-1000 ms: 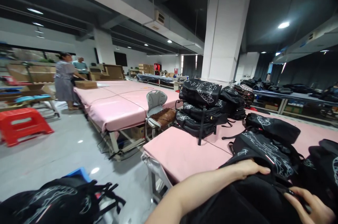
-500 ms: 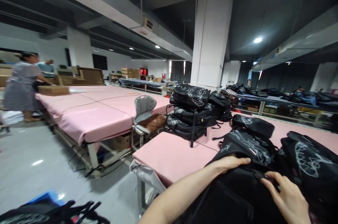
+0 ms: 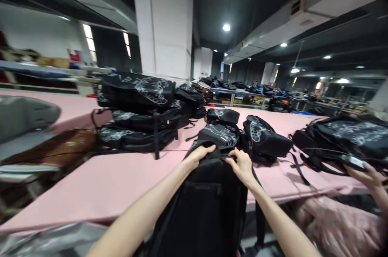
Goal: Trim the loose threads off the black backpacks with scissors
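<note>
A black backpack (image 3: 201, 212) stands upright in front of me at the table's edge, its plain side facing me. My left hand (image 3: 198, 156) is closed on the upper left of its top, the thumb lying along the edge. At the top right, my right hand (image 3: 241, 166) pinches something small and dark by the top seam; whether it is a zipper pull or fabric I cannot tell. Just beyond both hands lies another black backpack (image 3: 218, 133) with white line drawings.
Stacked patterned backpacks (image 3: 136, 91) stand at left on the pink-covered table (image 3: 121, 180). One more backpack (image 3: 266, 137) lies right of centre. At far right a co-worker's hand (image 3: 368, 176) holds a pale-faced object beside a larger backpack (image 3: 354, 133). A chair (image 3: 27, 115) stands left.
My view has swung to the right, so the held backpack sits mid-frame and a co-worker's arm shows at the right. Both hands stay on the backpack's top.
</note>
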A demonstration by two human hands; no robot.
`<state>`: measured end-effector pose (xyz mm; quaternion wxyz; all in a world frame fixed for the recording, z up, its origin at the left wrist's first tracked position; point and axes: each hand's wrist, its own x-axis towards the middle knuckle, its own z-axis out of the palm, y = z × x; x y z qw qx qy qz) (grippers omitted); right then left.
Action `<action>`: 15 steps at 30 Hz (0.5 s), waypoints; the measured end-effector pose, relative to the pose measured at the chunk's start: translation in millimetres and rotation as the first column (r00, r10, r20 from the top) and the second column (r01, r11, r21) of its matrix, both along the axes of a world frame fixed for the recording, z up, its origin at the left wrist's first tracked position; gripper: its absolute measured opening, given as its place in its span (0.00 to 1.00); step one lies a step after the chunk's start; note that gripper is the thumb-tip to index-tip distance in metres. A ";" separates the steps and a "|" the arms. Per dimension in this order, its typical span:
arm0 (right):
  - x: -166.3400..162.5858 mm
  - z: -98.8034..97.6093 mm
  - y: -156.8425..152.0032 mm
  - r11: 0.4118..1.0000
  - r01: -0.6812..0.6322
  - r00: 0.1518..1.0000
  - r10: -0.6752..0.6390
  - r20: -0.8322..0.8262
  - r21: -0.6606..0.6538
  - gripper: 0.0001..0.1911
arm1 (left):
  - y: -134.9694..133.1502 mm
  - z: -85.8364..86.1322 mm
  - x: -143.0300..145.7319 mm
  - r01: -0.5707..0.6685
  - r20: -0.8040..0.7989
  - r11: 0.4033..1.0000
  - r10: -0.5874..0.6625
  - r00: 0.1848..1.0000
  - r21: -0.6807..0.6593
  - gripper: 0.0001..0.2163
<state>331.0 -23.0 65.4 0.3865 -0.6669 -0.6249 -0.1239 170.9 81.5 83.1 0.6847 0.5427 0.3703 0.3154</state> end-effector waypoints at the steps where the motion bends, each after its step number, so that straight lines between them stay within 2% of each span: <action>1: -0.3 0.9 -1.9 1.000 -0.010 1.000 0.010 -0.008 -0.008 0.04 | 0.7 -0.6 -0.4 0.004 -0.002 1.000 -0.004 1.000 -0.010 0.14; 5: -0.6 3.3 -12.5 0.994 -0.107 0.994 0.108 0.027 -0.037 0.07 | -2.8 -1.7 -1.8 -0.029 0.016 0.999 0.029 0.999 -0.016 0.14; 11: -3.0 1.8 -14.3 0.996 -0.087 0.989 0.084 0.120 0.021 0.07 | -6.0 -1.6 -4.6 -0.070 0.051 0.998 0.070 0.996 -0.004 0.15; 15: -6.6 -0.7 -13.1 0.995 -0.094 0.991 0.090 0.094 0.043 0.05 | -12.0 4.1 -10.9 -0.070 0.073 0.998 0.070 0.995 0.003 0.11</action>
